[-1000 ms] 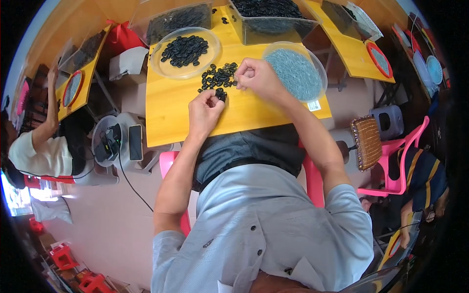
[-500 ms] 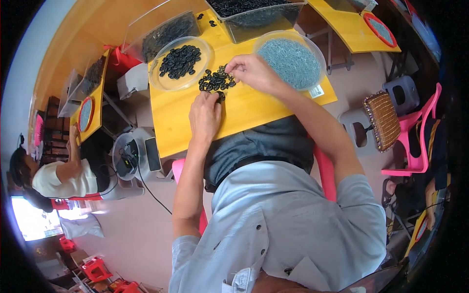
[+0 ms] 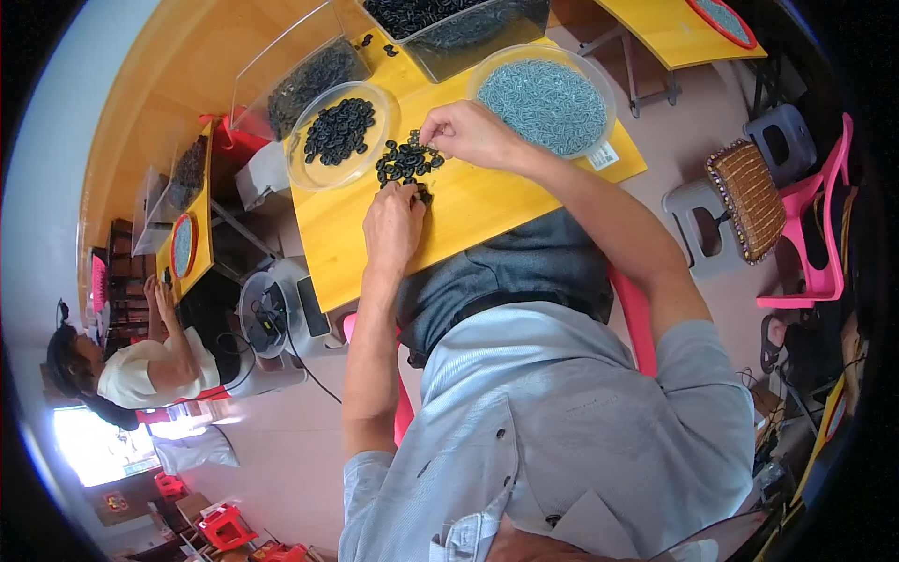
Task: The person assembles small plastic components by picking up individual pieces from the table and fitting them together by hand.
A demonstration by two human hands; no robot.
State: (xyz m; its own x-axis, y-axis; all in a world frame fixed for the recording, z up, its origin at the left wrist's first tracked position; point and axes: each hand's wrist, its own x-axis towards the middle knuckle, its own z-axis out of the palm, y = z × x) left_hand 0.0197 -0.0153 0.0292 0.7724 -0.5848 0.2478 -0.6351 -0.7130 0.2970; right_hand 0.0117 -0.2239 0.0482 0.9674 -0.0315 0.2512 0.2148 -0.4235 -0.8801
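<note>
On the yellow table (image 3: 328, 272) lies a loose heap of small black oval parts (image 3: 405, 164). At its near edge my left hand (image 3: 391, 228) is closed, with a small black part at its fingertips. My right hand (image 3: 473, 134) is pinched at the heap's right side; what sits between its fingertips is too small to make out. Left of the heap, a round clear tub (image 3: 298, 155) holds more black parts. Behind my right hand stands another round tub (image 3: 613, 108), full of small silvery screws (image 3: 543, 103).
Clear bins of black parts (image 3: 318, 80) (image 3: 468, 47) stand along the table's far side. At left, a person (image 3: 154, 365) sits by another yellow table (image 3: 197, 248). Right of me are a grey stool (image 3: 688, 225), a woven cushion (image 3: 744, 201) and a pink chair (image 3: 815, 244).
The whole view has shifted slightly. Both my hands stay at the heap, the right one still pinched at its right side. The person at left has raised their hands.
</note>
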